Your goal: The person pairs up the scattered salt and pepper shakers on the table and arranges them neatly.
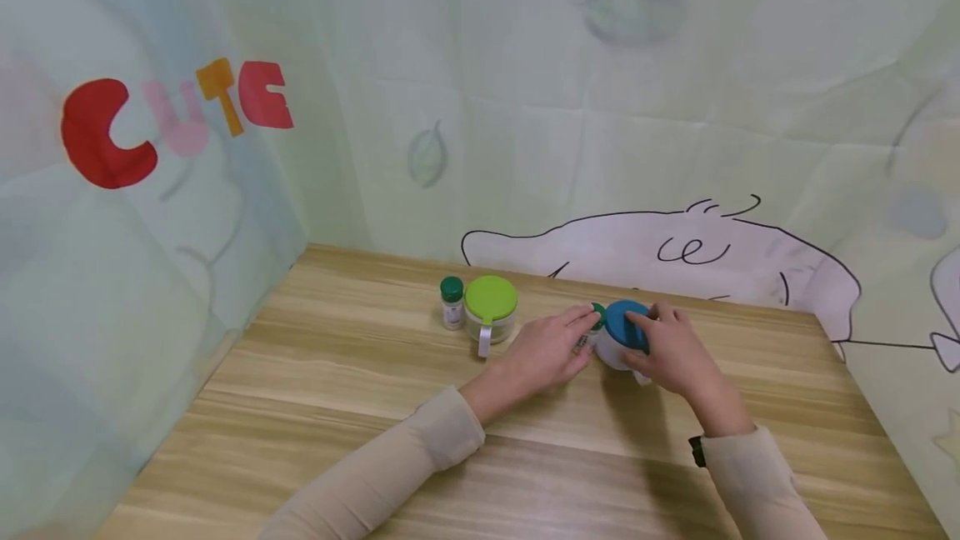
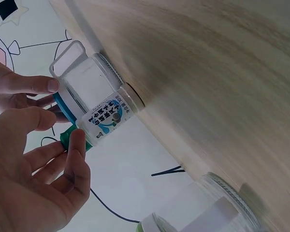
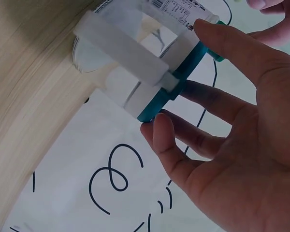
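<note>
My left hand (image 1: pixel 546 350) pinches a small clear spice bottle (image 2: pixel 108 116) by its green cap (image 2: pixel 70 137); the label faces the left wrist view. Directly beside that bottle stands a clear jar (image 2: pixel 87 79) with a blue lid (image 1: pixel 626 325) and a pale handle (image 3: pixel 125 48). My right hand (image 1: pixel 671 350) grips this jar around the edge of its lid, thumb on one side and fingers on the other. Both containers are upright, their bases at the tabletop. In the head view my left fingers cover much of the small bottle.
To the left on the wooden table (image 1: pixel 375 407) stand a clear jar with a green lid (image 1: pixel 491 298) and a second green-capped bottle (image 1: pixel 452 302), side by side. A printed cloth backdrop (image 1: pixel 525 148) rises along the table's back and left edges.
</note>
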The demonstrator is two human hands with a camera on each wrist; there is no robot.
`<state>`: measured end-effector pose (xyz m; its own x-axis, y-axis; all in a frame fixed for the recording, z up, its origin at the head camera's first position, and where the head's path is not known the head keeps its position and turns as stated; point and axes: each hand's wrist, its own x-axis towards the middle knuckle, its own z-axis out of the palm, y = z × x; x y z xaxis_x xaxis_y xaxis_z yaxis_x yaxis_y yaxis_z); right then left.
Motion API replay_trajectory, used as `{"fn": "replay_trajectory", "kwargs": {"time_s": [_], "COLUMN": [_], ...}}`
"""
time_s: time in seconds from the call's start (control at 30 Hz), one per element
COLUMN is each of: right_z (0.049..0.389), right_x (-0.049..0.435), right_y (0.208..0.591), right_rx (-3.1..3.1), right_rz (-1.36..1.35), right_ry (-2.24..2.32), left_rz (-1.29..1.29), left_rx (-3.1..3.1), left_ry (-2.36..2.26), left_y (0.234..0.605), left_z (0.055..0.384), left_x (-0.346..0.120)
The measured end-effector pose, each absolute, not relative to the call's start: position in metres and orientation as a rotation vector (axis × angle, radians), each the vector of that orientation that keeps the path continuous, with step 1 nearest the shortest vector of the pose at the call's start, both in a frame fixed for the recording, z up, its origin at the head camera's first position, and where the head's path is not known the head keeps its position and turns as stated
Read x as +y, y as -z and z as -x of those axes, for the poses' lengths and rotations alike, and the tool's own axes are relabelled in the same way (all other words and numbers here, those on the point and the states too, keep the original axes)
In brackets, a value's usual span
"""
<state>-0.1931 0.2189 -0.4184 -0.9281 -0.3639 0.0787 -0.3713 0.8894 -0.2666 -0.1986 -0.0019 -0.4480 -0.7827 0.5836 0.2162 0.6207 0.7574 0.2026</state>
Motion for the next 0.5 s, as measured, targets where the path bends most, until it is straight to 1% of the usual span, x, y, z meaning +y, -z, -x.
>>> {"fn": "replay_trajectory", "kwargs": {"time_s": [0.3,0.5], "right_z": [0.1926,0.1907], "right_x": [0.2205,0.2209], "right_y": [0.421,0.4218], "right_rx": [-2.981,-2.966], "right_rz": [-0.611,-0.577], "right_ry": [-0.401,-0.408], "left_rz": [0.953,0.951], "left_rx": [-2.815,-2.823], "left_ry": [0.396,0.418], "left_y": [0.4466,0.4457], "left_z": [0.1986,0.1976], "left_x": [-0.0023,-0.0016]}}
